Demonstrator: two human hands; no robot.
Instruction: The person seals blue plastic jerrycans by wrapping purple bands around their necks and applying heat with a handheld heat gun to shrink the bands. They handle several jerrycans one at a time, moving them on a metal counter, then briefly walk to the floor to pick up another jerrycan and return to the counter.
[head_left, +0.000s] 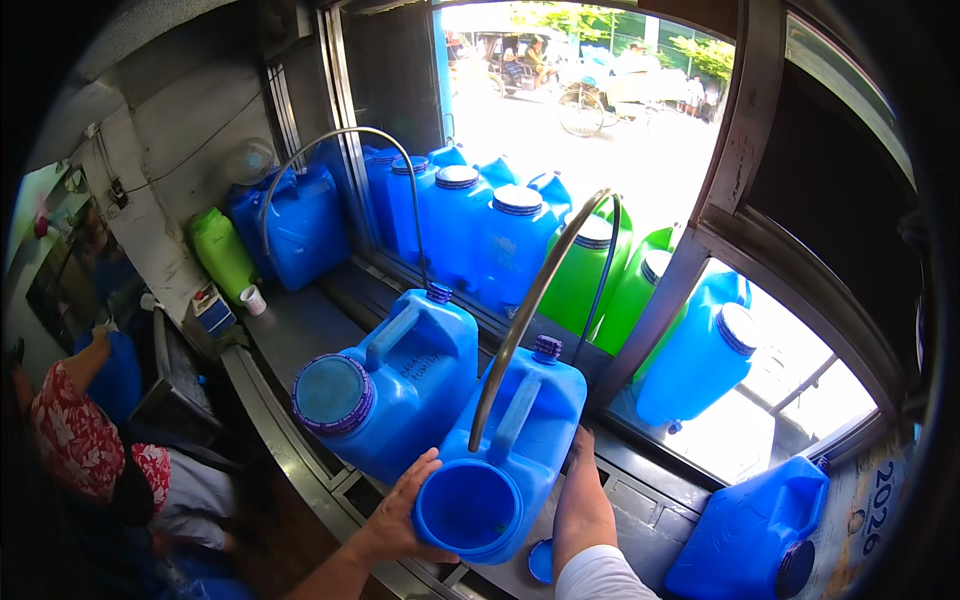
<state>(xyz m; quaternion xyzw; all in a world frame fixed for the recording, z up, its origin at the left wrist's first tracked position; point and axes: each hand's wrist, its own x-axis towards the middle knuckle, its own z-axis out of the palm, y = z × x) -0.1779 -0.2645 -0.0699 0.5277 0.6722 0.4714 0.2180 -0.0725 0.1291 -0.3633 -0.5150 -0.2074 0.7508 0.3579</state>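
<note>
A blue plastic water jug (551, 401) stands before me on the metal counter, its wide mouth uncovered and facing me. My left hand (401, 510) grips the jug beside the wide mouth. My right hand (581, 450) is against the jug's right side, its fingers partly hidden behind it. A curved metal filling spout (517, 322) arches over the jug, its end above the shoulder near the handle. Touching or close on the left is a second blue jug (442, 360) with a wide lid and handwriting. A round blue cap (541, 561) lies on the counter by my right forearm.
Blue jugs (450, 225) and green jugs (585, 281) line the window ledge. Another blue jug (742, 517) stands at right. A green container (225, 255), white cup (253, 300) and second curved spout (345, 130) are at left. A person in a red patterned shirt (75, 435) handles a blue container.
</note>
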